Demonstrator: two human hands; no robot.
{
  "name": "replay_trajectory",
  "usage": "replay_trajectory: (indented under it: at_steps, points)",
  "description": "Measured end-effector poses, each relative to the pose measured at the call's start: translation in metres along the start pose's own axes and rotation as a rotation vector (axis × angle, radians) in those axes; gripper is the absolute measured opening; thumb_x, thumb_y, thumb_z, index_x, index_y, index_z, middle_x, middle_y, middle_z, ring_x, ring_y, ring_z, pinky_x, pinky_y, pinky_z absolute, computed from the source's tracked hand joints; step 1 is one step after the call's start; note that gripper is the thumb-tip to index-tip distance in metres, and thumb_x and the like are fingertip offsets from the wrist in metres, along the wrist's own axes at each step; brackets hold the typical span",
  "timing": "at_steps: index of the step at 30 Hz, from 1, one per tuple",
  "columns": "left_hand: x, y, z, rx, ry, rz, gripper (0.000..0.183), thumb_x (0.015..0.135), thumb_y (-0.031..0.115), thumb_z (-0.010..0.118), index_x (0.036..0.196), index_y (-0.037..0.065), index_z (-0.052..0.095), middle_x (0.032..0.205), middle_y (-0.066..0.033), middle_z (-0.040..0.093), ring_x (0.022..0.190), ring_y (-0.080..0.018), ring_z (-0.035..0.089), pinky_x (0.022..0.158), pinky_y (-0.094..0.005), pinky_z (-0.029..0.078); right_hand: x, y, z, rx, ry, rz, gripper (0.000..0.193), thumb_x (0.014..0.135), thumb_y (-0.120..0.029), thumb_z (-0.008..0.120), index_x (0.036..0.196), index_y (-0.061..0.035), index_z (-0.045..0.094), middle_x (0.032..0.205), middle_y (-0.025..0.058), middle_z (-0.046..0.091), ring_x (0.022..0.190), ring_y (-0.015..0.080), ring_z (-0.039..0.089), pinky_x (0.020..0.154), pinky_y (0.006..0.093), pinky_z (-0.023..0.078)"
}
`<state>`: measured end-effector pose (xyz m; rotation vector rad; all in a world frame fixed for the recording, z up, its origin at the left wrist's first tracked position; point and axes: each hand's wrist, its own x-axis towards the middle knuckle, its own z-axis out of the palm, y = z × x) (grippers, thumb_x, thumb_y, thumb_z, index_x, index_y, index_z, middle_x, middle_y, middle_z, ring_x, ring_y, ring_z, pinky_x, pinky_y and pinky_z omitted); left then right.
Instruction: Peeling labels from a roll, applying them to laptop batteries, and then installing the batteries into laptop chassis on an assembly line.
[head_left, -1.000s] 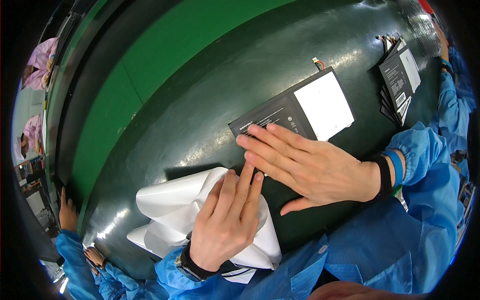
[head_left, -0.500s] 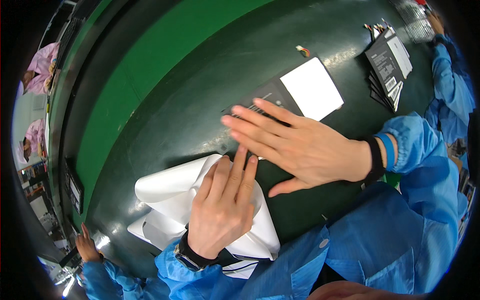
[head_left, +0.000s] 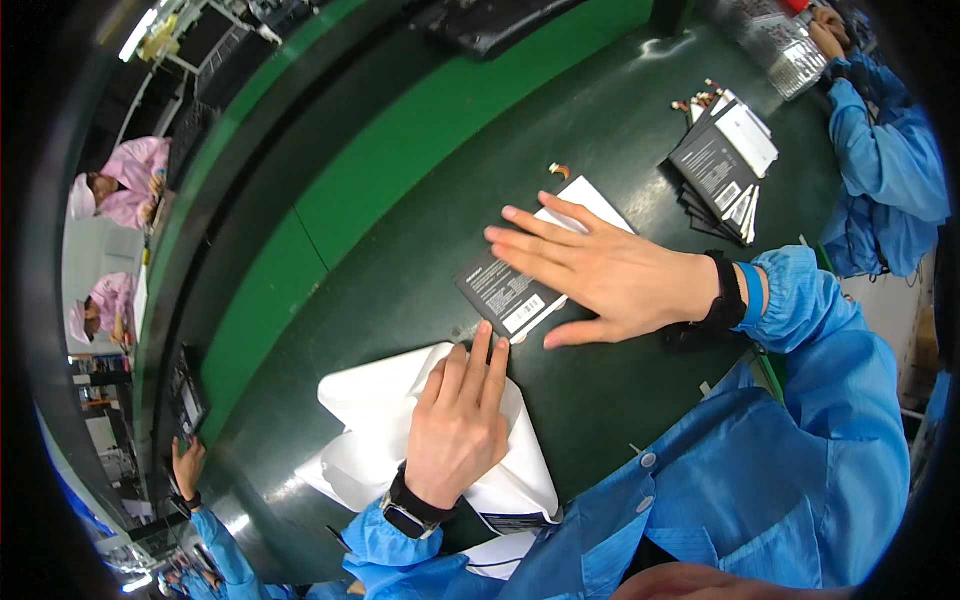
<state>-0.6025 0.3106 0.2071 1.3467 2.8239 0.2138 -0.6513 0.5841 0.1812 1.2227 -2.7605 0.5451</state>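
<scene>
A flat black battery pack (head_left: 500, 291) with printed labels, a white panel (head_left: 603, 207) and a short coloured wire connector (head_left: 560, 171) lies on the table before me. My right hand (head_left: 625, 285) is spread flat over the pack, palm down, covering part of its middle and its white panel. Fingers stretched, my left hand (head_left: 455, 425) has its fingertips at the pack's near corner. Beneath that hand is a crumpled, curled white sheet (head_left: 375, 385), partly hidden by the wrist.
A fanned stack of similar packs (head_left: 715, 165) is at the far right, near a clear plastic tray (head_left: 785, 60) and a co-worker's blue sleeve (head_left: 875, 130). Another co-worker's hand (head_left: 187, 467) reaches in at the left. A green conveyor belt (head_left: 290, 250) runs beyond the table.
My right hand has slid over the pack toward its white panel, uncovering the dark printed end. My left hand stays near the same corner. The whole view has shifted.
</scene>
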Motion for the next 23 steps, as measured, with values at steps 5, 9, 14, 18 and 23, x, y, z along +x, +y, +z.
replay_trajectory:
  at_steps: [5, 9, 14, 18, 23]
  points:
    - [0.002, 0.002, -0.002, -0.038, 0.025, -0.017, 0.068, 0.066, 0.001, 0.061, 0.134, -0.005, 0.061, 0.144, -0.0217, 0.057, 0.117, -0.0371, 0.058, 0.099, -0.0434, 0.051, -0.033, 0.012, -0.034, -0.052, 0.325, 0.309, 0.084, 0.084, -0.043, 0.079, 0.141, 0.0093, 0.046, 0.136, 0.0227, 0.055, 0.127, 0.0362, 0.052, 0.106, 0.0456, 0.04]
    - [0.002, 0.002, -0.004, -0.106, 0.055, -0.045, 0.061, 0.071, -0.002, 0.06, 0.131, -0.002, 0.064, 0.143, -0.0188, 0.059, 0.114, -0.037, 0.06, 0.097, -0.0437, 0.053, -0.05, 0.024, -0.029, -0.023, 0.267, 0.381, 0.097, 0.075, -0.047, 0.085, 0.141, 0.0122, 0.045, 0.134, 0.023, 0.055, 0.125, 0.0358, 0.052, 0.104, 0.0444, 0.041]
    - [0.012, -0.013, -0.006, -0.209, 0.088, -0.13, 0.051, 0.078, -0.006, 0.058, 0.128, -0.003, 0.064, 0.14, -0.0186, 0.062, 0.113, -0.0372, 0.061, 0.098, -0.0442, 0.053, -0.045, 0.044, -0.022, 0.091, 0.199, 0.322, 0.105, 0.066, -0.04, 0.092, 0.144, 0.0111, 0.044, 0.133, 0.0211, 0.055, 0.125, 0.0355, 0.05, 0.102, 0.0443, 0.043]
    - [0.009, -0.028, -0.017, -0.263, 0.107, -0.128, 0.048, 0.081, -0.006, 0.059, 0.128, 0.0, 0.066, 0.129, -0.0184, 0.068, 0.113, -0.0366, 0.063, 0.1, -0.0429, 0.051, -0.041, 0.053, -0.015, 0.099, 0.224, 0.276, 0.109, 0.062, -0.035, 0.095, 0.145, 0.0102, 0.042, 0.139, 0.0197, 0.052, 0.13, 0.0365, 0.047, 0.106, 0.0449, 0.041]
    - [0.025, -0.035, -0.038, -0.328, 0.038, -0.222, 0.04, 0.087, 0.003, 0.063, 0.126, 0.003, 0.069, 0.118, -0.0179, 0.071, 0.108, -0.0328, 0.066, 0.098, -0.0421, 0.051, -0.021, 0.052, -0.009, 0.166, 0.219, 0.178, 0.112, 0.059, -0.033, 0.096, 0.148, 0.0066, 0.041, 0.144, 0.0204, 0.052, 0.135, 0.0365, 0.045, 0.109, 0.0476, 0.038]
